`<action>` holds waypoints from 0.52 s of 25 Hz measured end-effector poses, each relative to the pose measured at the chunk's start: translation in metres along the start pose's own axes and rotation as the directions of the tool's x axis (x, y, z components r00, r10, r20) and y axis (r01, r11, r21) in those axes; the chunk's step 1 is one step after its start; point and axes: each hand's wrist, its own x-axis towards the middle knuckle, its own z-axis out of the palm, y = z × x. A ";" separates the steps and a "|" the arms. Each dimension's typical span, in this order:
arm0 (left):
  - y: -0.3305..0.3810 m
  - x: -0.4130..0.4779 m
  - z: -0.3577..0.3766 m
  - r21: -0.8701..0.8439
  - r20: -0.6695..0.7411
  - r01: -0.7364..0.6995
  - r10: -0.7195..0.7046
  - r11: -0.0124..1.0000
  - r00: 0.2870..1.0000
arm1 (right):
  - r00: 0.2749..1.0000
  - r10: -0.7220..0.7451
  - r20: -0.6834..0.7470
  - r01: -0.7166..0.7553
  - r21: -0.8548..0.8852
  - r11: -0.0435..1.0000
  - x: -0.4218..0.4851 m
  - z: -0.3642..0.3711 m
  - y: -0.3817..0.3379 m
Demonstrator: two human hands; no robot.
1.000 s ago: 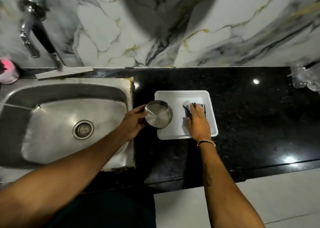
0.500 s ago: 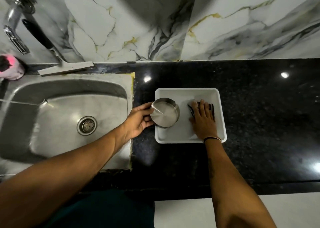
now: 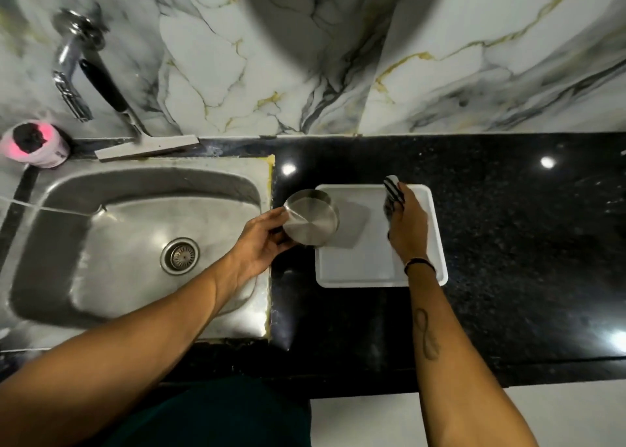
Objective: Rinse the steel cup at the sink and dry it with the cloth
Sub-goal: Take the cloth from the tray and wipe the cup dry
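Note:
My left hand [image 3: 261,243] grips the round steel cup [image 3: 310,217] by its left side. The cup hangs over the left edge of the white tray [image 3: 366,267], casting a shadow on it. My right hand [image 3: 408,223] is closed on the black-and-white striped cloth [image 3: 393,190], lifted at the tray's far right part. Most of the cloth is hidden under my fingers. The steel sink [image 3: 111,243] lies to the left, with its drain [image 3: 179,255] in the basin's middle. The chrome tap [image 3: 72,63] stands behind the sink at the far left.
A squeegee [image 3: 135,134] with a black handle leans on the marble wall behind the sink. A pink tub [image 3: 34,145] sits at the sink's far left corner. The black granite counter [image 3: 525,243] stretches right of the tray.
My left hand has raised the cup off the tray and shifted it left toward the sink. My right hand has picked the striped cloth up from the tray.

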 end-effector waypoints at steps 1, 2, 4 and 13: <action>0.011 -0.006 -0.009 -0.017 -0.010 -0.024 0.024 1.000 1.000 | 1.000 -0.022 -0.004 0.022 0.093 0.995 -0.008 0.009 -0.027; 0.023 -0.011 -0.020 -0.044 -0.016 -0.057 0.057 0.997 0.998 | 0.998 -0.054 -0.013 0.055 0.137 0.989 -0.014 0.021 -0.052; 0.051 -0.036 -0.050 -0.123 -0.027 -0.114 0.111 0.986 0.993 | 0.980 -0.190 -0.055 0.196 0.143 0.970 -0.040 0.052 -0.108; 0.123 -0.120 -0.120 -0.464 0.086 -0.207 0.276 0.861 0.957 | 0.824 -0.523 0.218 0.519 0.080 0.851 -0.142 0.196 -0.291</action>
